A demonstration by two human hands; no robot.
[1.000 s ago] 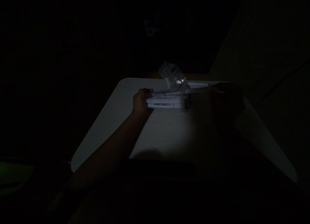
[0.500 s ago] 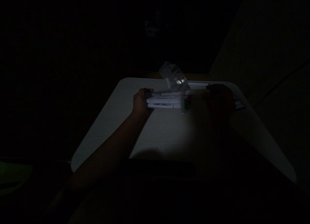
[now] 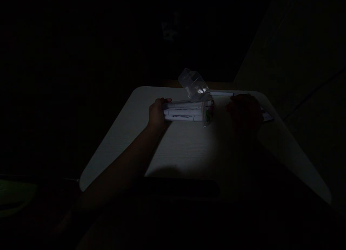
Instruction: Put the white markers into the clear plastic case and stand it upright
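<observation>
A clear plastic case (image 3: 203,114) full of white markers (image 3: 183,112) lies on its side above the table, its mouth facing right. My left hand (image 3: 156,114) is wrapped round its closed left end. Green and reddish marker ends stick out at the mouth, and the see-through lid (image 3: 193,82) stands tilted up behind it. To the right, my right hand (image 3: 244,109) is in deep shadow, apart from the case, its thumb and forefinger parted with nothing seen between them. Another white marker (image 3: 221,93) lies on the table just behind that hand.
The pale table (image 3: 178,145) has rounded corners and a dark slot (image 3: 178,187) along its near edge. A dark flat object (image 3: 267,116) lies at the right, partly hidden by my right hand. Something green (image 3: 16,197) shows at lower left. The surroundings are very dark.
The white marker between my right hand and the case's mouth has gone into the case, and my right fingers have let go of it. My left hand and the case have hardly moved.
</observation>
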